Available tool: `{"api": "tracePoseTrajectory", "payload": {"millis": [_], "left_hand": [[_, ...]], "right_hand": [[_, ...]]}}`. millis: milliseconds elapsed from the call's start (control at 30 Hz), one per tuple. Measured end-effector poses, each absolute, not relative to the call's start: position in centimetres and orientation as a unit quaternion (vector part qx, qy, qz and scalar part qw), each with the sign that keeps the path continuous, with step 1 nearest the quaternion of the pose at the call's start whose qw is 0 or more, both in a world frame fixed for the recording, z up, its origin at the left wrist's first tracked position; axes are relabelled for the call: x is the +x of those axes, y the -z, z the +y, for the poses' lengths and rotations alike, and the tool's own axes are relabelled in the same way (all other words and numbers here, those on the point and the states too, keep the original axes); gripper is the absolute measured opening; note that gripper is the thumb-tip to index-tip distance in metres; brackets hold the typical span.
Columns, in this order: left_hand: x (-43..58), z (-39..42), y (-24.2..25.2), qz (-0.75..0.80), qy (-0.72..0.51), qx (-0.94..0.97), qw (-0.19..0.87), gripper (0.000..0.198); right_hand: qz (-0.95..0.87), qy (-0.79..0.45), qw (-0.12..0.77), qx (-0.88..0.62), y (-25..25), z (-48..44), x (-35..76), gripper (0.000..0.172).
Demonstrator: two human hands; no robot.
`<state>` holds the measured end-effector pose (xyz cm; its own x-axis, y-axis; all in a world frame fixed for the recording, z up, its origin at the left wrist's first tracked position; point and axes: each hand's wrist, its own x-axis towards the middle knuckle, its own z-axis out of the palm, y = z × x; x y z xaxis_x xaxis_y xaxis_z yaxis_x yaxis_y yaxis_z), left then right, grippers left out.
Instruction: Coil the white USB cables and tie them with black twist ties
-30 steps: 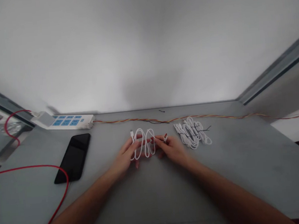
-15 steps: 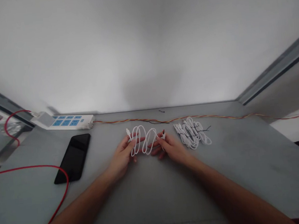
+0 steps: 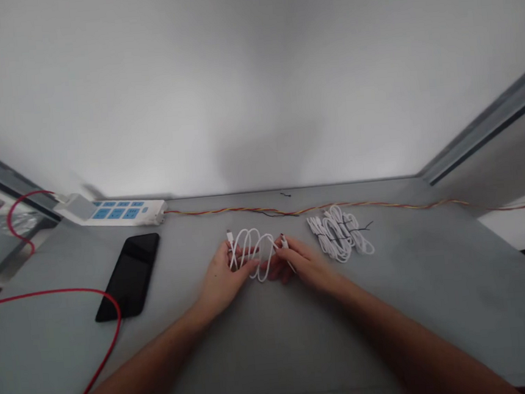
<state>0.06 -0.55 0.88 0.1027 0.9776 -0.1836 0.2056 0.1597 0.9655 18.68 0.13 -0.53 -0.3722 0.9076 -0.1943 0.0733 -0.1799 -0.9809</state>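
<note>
My left hand (image 3: 221,280) and right hand (image 3: 306,264) hold a looped white cable (image 3: 253,256) over a grey tabletop (image 3: 436,292), the 2 hands close together with the loops between them. My left fingers (image 3: 245,266) curl around the coils, gathering them, as 1 small connector (image 3: 230,237) sticks up beyond that hand. My right thumb and forefinger (image 3: 285,248) pinch a second connector (image 3: 284,241), the other fingers bent beneath. Just to my right lies a bundle of white cables (image 3: 339,236), bound with thin black ties (image 3: 355,230). Farther back, a twisted orange-and-red wire (image 3: 245,211) runs along the table's rear edge from a white power strip (image 3: 117,214) with blue sockets. To my left, a black smartphone (image 3: 129,276) lies with its dark screen up, a red cable (image 3: 54,292) curving across the table to its lower end.
</note>
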Motion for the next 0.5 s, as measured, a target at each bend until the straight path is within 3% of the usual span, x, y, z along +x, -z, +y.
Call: {"api": "tracePoseTrajectory", "payload": {"millis": [500], "left_hand": [[-0.1, 0.1, 0.1, 0.539, -0.461, 0.44, 0.551, 0.041]], "right_hand": [[-0.467, -0.694, 0.382, -0.393, 0.6, 0.3, 18.3, 0.033]]}}
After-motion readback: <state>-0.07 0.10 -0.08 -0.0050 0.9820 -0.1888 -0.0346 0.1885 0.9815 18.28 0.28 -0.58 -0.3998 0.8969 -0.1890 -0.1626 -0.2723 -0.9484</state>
